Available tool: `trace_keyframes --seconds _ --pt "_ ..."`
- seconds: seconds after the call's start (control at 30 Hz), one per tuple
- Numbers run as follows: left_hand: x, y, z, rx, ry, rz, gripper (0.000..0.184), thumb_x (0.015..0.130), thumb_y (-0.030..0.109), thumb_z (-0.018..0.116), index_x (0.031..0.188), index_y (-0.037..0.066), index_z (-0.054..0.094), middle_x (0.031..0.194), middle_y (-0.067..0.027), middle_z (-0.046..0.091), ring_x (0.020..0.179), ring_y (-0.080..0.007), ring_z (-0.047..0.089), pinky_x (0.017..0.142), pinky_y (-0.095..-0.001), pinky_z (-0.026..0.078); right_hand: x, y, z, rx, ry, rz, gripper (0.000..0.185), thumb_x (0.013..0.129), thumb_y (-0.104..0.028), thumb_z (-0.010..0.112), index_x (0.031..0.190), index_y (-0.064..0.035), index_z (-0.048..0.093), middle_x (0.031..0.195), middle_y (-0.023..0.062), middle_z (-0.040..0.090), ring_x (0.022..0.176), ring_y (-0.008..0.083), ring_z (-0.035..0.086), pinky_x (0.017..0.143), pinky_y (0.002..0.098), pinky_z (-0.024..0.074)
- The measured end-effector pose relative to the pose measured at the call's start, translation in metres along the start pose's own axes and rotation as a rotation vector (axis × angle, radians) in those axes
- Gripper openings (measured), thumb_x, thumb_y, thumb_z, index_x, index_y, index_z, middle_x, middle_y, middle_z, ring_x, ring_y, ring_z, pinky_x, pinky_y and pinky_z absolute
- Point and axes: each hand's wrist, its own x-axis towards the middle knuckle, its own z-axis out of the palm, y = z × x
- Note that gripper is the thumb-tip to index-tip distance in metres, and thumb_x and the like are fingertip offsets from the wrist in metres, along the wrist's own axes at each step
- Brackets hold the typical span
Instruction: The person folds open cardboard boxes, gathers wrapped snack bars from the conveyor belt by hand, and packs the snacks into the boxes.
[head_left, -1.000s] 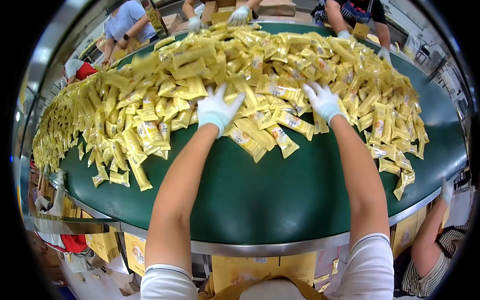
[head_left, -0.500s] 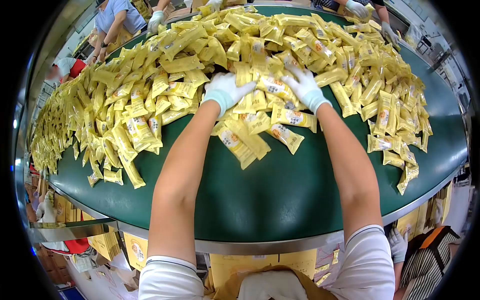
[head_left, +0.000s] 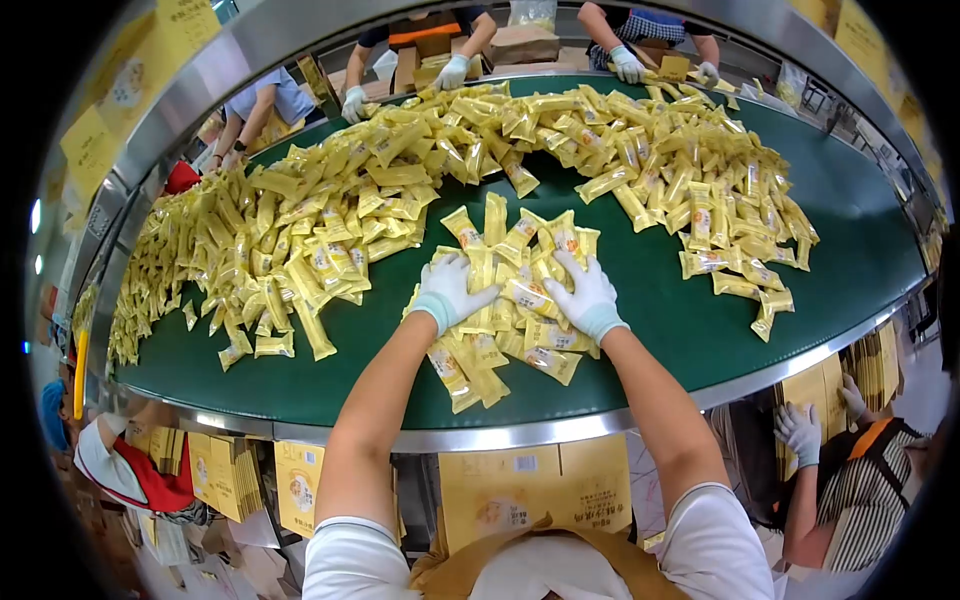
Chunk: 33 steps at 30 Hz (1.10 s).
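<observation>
A loose cluster of yellow snack packets (head_left: 527, 293) lies on the green table surface (head_left: 540, 400) in front of me, apart from the bigger heap behind it. My left hand (head_left: 450, 290), in a white glove, rests on the left side of the cluster with its fingers spread. On the right side, my gloved right hand (head_left: 588, 295) presses on the packets, fingers stretched out too. Neither hand wraps round a packet. Some packets under the palms are hidden.
A large heap of packets (head_left: 380, 180) arcs across the far side. A metal rim (head_left: 520, 438) borders the near edge, with a cardboard box (head_left: 535, 490) below. Co-workers' gloved hands (head_left: 452, 72) reach over the far edge; another co-worker's hand (head_left: 798, 434) touches cartons at right.
Both hands have drawn back towards me, bringing a cluster of packets away from the heap. A gap of green surface now shows behind it. My view has tilted.
</observation>
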Motion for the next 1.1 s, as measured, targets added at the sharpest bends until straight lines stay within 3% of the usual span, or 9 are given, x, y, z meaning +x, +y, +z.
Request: trace_keyframes --seconds 0.13,0.2,0.3,0.37,0.47,0.67,0.87,0.93,1.1 --pt "-0.05 0.025 -0.031 0.103 0.001 -0.182 0.092 0.083 0.074 0.054 0.151 0.012 0.044 0.162 -0.0166 0.031 0.15 -0.0324 0.027 0.119 -0.0605 0.017 -0.046 0.006 -0.036 0.13 -0.007 0.0 0.069 0.09 -0.058 0.06 0.15 -0.0269 0.046 0.153 0.029 0.036 0.14 0.0483 0.038 0.115 0.0486 0.0332" --pt "-0.098 0.015 -0.028 0.021 0.217 -0.169 0.072 0.088 0.06 0.06 0.142 0.012 0.056 0.151 -0.0188 0.047 0.139 -0.0333 0.045 0.114 -0.0499 0.033 -0.09 0.007 -0.064 0.148 0.119 -0.051 0.07 0.09 -0.054 0.062 0.15 -0.0212 0.046 0.153 0.03 0.036 0.14 0.0481 0.037 0.115 0.0467 0.0342" --pt "-0.193 0.008 -0.042 -0.454 -0.146 -0.037 0.053 0.092 0.05 0.062 0.108 0.001 0.074 0.106 -0.0227 0.073 0.105 -0.0364 0.068 0.093 -0.0388 0.053 -0.165 0.038 -0.089 0.519 0.092 -0.129 0.037 0.095 -0.028 0.067 0.121 -0.0011 0.063 0.118 0.0183 0.065 0.113 0.0306 0.064 0.095 0.0363 0.05" --pt "-0.261 0.011 -0.016 -0.498 -0.38 -0.169 0.057 0.093 0.053 0.06 0.106 -0.001 0.074 0.11 -0.0233 0.072 0.105 -0.0365 0.069 0.095 -0.0397 0.052 -0.217 0.066 -0.091 0.366 -0.062 0.057 0.031 0.095 -0.03 0.065 0.104 -0.0003 0.069 0.093 0.0184 0.073 0.09 0.0264 0.072 0.082 0.0358 0.0545" --pt "-0.306 0.008 0.062 -0.267 -0.522 -0.451 0.084 0.089 0.066 0.057 0.131 -0.007 0.06 0.128 -0.0312 0.063 0.121 -0.0382 0.063 0.103 -0.0385 0.048 -0.261 0.093 -0.059 0.125 -0.289 0.396 0.071 0.09 -0.063 0.055 0.113 0.0032 0.067 0.109 0.0276 0.07 0.105 0.0411 0.068 0.095 0.0458 0.0506" --pt "-0.316 0.04 0.164 -0.859 0.044 -0.682 0.089 0.089 0.052 0.07 0.146 -0.007 0.036 0.135 -0.0257 0.06 0.127 -0.0345 0.058 0.106 -0.0384 0.045 -0.278 0.105 0.041 0.312 -0.109 0.528 0.093 0.086 -0.067 0.061 0.128 0.0145 0.046 0.138 0.0393 0.048 0.132 0.0468 0.048 0.111 0.0447 0.0374" --pt "-0.338 0.047 0.13 -1.071 0.251 -0.549 0.07 0.098 0.039 0.062 0.146 -0.005 0.037 0.136 -0.0215 0.059 0.125 -0.0303 0.058 0.105 -0.0391 0.045 -0.303 0.061 -0.023 0.573 0.026 0.385 0.08 0.093 -0.052 0.064 0.138 0.0089 0.04 0.137 0.0287 0.051 0.131 0.0379 0.049 0.111 0.0413 0.0365" --pt "-0.36 0.047 0.113 -1.563 0.34 -0.189 0.058 0.105 0.034 0.05 0.147 -0.003 0.038 0.141 -0.0178 0.055 0.127 -0.0283 0.055 0.107 -0.0394 0.043 -0.317 0.054 -0.044 0.698 0.169 0.23 0.071 0.097 -0.046 0.06 0.142 0.0057 0.039 0.137 0.0252 0.052 0.13 0.0336 0.05 0.111 0.04 0.037" --pt "-0.401 0.09 0.02 -1.868 0.014 0.216 0.075 0.106 0.058 0.025 0.135 -0.004 0.055 0.14 -0.0241 0.056 0.131 -0.0362 0.052 0.114 -0.0462 0.036 -0.329 0.019 -0.11 0.934 0.473 -0.001 0.054 0.103 -0.03 0.048 0.145 0.0033 0.038 0.14 0.0203 0.052 0.131 0.0282 0.049 0.112 0.0381 0.036"
